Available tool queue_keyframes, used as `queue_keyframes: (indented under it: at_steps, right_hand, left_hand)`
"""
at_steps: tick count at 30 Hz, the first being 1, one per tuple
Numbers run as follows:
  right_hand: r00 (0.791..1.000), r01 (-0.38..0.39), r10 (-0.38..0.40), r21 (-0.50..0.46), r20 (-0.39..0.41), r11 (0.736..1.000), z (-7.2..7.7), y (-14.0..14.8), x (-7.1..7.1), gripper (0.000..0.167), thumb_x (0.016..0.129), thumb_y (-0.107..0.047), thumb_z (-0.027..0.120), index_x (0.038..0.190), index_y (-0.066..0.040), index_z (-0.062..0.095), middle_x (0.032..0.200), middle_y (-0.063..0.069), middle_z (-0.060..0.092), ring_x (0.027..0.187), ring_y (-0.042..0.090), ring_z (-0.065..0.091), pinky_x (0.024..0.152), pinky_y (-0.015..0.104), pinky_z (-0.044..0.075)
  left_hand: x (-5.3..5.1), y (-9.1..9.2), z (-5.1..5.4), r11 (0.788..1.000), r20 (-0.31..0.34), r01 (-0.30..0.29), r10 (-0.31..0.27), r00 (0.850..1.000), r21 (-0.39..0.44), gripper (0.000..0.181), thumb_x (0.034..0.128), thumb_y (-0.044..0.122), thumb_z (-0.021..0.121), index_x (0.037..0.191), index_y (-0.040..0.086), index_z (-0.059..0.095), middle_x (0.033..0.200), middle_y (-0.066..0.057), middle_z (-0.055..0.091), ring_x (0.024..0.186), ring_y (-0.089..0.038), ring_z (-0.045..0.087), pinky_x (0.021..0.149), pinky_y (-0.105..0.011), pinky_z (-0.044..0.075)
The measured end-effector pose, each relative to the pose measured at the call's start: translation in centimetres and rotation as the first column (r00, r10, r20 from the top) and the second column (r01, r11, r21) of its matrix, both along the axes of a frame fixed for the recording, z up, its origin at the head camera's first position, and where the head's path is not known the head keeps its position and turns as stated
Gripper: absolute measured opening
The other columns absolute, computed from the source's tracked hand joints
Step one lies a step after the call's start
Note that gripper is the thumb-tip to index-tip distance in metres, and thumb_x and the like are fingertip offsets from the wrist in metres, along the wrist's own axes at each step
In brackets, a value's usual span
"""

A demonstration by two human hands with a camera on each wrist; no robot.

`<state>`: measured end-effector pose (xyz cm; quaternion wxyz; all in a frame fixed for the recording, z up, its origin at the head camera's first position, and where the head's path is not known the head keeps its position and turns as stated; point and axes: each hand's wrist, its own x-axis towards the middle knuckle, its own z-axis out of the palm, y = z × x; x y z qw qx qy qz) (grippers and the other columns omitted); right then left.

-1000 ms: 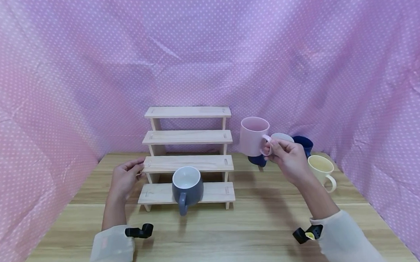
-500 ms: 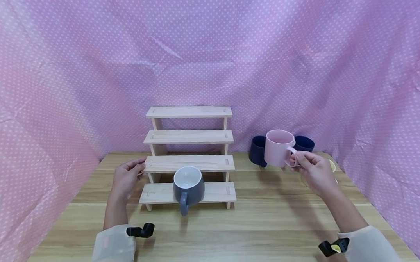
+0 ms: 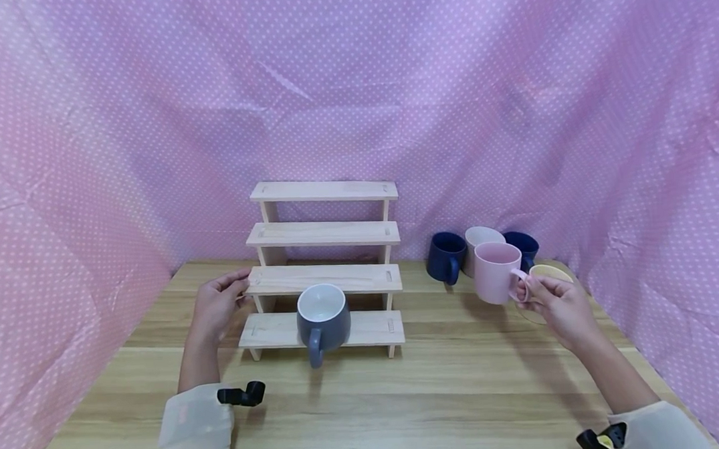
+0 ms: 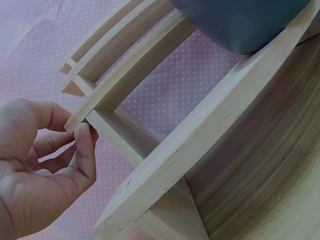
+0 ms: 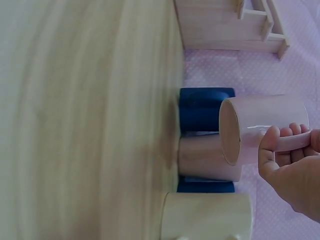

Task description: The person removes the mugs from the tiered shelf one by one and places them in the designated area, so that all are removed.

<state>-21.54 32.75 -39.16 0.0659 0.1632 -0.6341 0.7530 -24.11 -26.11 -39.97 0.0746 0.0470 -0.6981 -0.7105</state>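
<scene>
In the head view my right hand (image 3: pixel 556 306) pinches the handle of a pink mug (image 3: pixel 493 275). The right wrist view shows that mug's base (image 5: pixel 229 131) held off the tabletop, with thumb and fingers at the handle. My left hand (image 3: pixel 215 308) is at the left end of a stepped wooden rack (image 3: pixel 324 234). Thumb and fingers (image 4: pixel 84 150) pinch the end of its second-lowest board (image 4: pixel 120 70) in the left wrist view. A grey mug (image 3: pixel 332 326), white inside, stands on the lowest board, its handle towards me.
Right of the rack stand a dark blue mug (image 3: pixel 445 255), a pale mug (image 3: pixel 480 236) and another dark blue mug (image 3: pixel 521 243). A yellow mug (image 3: pixel 548 271) is partly behind my right hand. Pink dotted cloth (image 3: pixel 354 104) hangs around the wooden table (image 3: pixel 368 412).
My right hand has carried the pink mug to the right, down and nearer to me, away from the rack's side. The left hand stays at the board's end.
</scene>
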Motion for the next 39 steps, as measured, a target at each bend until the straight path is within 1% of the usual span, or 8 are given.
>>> queue_keyframes:
  at_steps: [5,9,18,23,27,32,35,39]
  right_hand:
    - [0.997,0.032,-0.035,0.039,0.065,0.999,-0.6,0.8,0.4,0.020,0.106,-0.003,0.053,0.102,0.003,0.072,0.091,0.005,0.071,0.086,0.012,0.068,0.073,0.025,0.060]
    - [0.990,0.062,-0.069,0.065,0.121,0.996,-1.0,1.4,0.6,0.019,0.106,-0.005,0.055,0.101,-0.001,0.073,0.090,0.003,0.071,0.084,0.011,0.068,0.072,0.025,0.060]
    - [0.972,0.051,-0.078,0.124,0.220,0.991,-1.8,2.4,0.6,0.020,0.107,-0.009,0.054,0.102,0.003,0.070,0.090,0.004,0.069,0.085,0.012,0.067,0.074,0.027,0.062]
    - [0.970,0.029,-0.058,0.125,0.235,0.992,-1.9,2.5,0.9,0.020,0.107,-0.008,0.053,0.101,0.003,0.068,0.093,0.003,0.071,0.087,0.012,0.069,0.076,0.028,0.062]
    - [0.965,-0.013,-0.015,0.105,0.262,0.994,-1.7,2.6,1.1,0.021,0.108,-0.006,0.050,0.101,0.002,0.069,0.095,0.004,0.071,0.089,0.014,0.070,0.078,0.029,0.063]
    - [0.944,-0.085,0.049,0.098,0.326,0.992,-1.4,3.0,1.2,0.026,0.109,-0.004,0.045,0.103,0.002,0.070,0.097,0.006,0.069,0.092,0.016,0.070,0.083,0.033,0.063]
    - [0.929,-0.108,0.067,0.092,0.363,0.990,-1.3,3.3,1.2,0.026,0.108,-0.001,0.045,0.104,0.003,0.070,0.099,0.007,0.069,0.094,0.017,0.070,0.086,0.034,0.062]
    - [0.923,-0.116,0.050,0.153,0.383,0.981,-2.2,4.0,1.3,0.021,0.105,0.005,0.044,0.106,0.010,0.065,0.102,0.009,0.067,0.097,0.017,0.069,0.090,0.034,0.061]
  left_hand:
    - [0.0,0.1,0.0,1.000,-0.004,-0.004,0.004,1.000,0.000,0.043,0.1058,0.008,0.054,0.143,-0.012,0.049,0.111,0.002,0.063,0.091,-0.006,0.062,0.075,-0.016,0.057]
    - [0.0,0.1,-0.1,1.000,0.001,-0.012,0.012,1.000,0.001,0.043,0.1057,0.009,0.055,0.143,-0.012,0.049,0.111,0.002,0.063,0.092,-0.007,0.062,0.076,-0.017,0.057]
    - [-0.1,0.2,0.0,1.000,0.003,-0.007,0.007,1.000,-0.006,0.043,0.1061,0.009,0.054,0.144,-0.011,0.049,0.114,0.001,0.063,0.092,-0.006,0.062,0.076,-0.017,0.057]
    - [-0.1,0.1,-0.1,1.000,-0.004,0.004,-0.004,1.000,-0.009,0.044,0.1061,0.009,0.054,0.144,-0.012,0.048,0.112,0.002,0.063,0.091,-0.006,0.062,0.076,-0.017,0.057]
    - [-0.1,0.2,0.0,1.000,0.005,-0.001,0.002,1.000,-0.017,0.043,0.1062,0.008,0.054,0.144,-0.011,0.049,0.113,0.001,0.063,0.091,-0.006,0.062,0.076,-0.017,0.057]
    - [-0.2,0.2,0.0,1.000,0.012,-0.010,0.011,1.000,-0.023,0.043,0.1061,0.010,0.054,0.144,-0.011,0.049,0.115,0.000,0.063,0.092,-0.006,0.061,0.076,-0.017,0.057]
    - [-0.2,0.2,0.0,1.000,0.007,-0.014,0.014,1.000,-0.015,0.043,0.1057,0.008,0.055,0.143,-0.012,0.049,0.110,0.003,0.064,0.091,-0.006,0.061,0.076,-0.017,0.057]
    - [-0.1,0.2,-0.1,1.000,-0.008,-0.015,0.015,1.000,0.006,0.042,0.1048,0.005,0.054,0.142,-0.014,0.049,0.103,0.007,0.065,0.089,-0.005,0.060,0.074,-0.016,0.056]
